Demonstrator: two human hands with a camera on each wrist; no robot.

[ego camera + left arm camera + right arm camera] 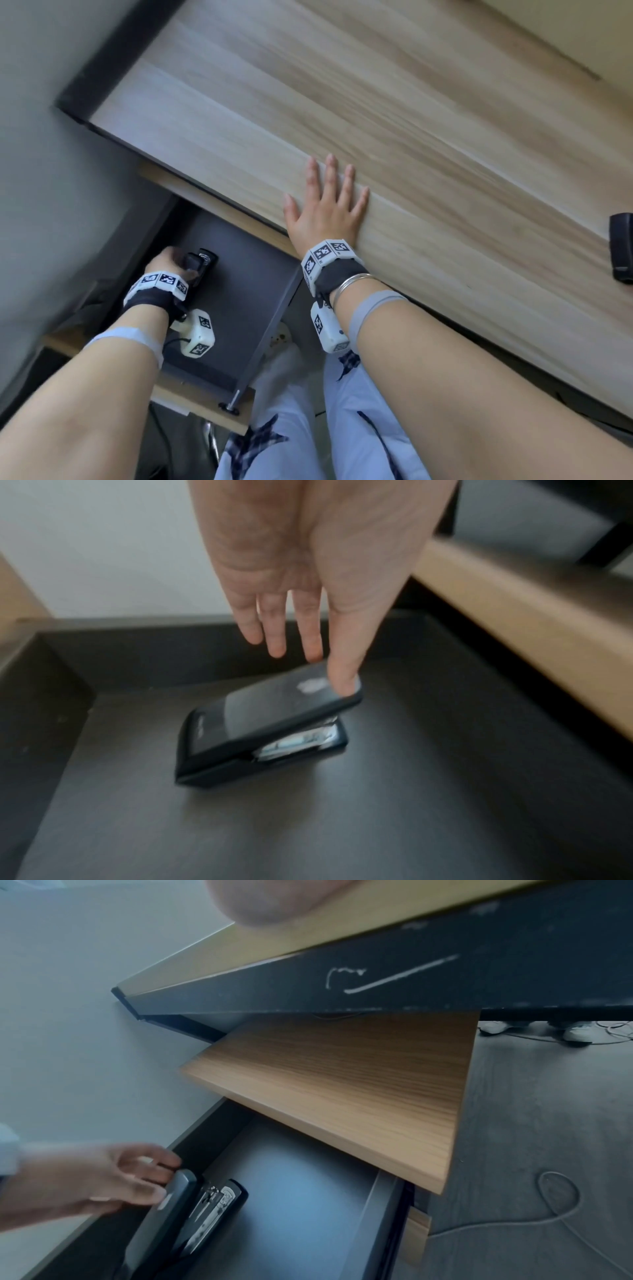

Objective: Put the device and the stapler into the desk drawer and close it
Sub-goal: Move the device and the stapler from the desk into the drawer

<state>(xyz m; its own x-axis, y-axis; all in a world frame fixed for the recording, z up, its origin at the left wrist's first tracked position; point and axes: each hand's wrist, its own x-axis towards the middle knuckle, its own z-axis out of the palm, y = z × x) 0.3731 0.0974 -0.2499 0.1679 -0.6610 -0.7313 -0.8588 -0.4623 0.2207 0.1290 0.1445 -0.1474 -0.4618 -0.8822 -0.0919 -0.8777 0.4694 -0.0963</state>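
Observation:
A black stapler [200, 265] [263, 723] [192, 1213] lies on the dark floor of the pulled-out desk drawer [239, 308] [342, 818] [291, 1191]. My left hand [164, 263] [301, 588] [103, 1177] is over it. One straight finger touches the stapler's top near its front end, and the others hang just past it. My right hand [327, 202] rests flat, fingers spread, on the wooden desk top [411, 120] at its near edge. A black device [621, 251] sits on the desk at the far right, cut by the frame edge.
The drawer's wooden front with a metal knob [233, 401] is closest to me. A wooden panel [342, 1096] overhangs the back of the drawer under the desk's dark edge. A grey wall is at the left. A power strip [281, 337] and a cable [548, 1204] lie on the floor.

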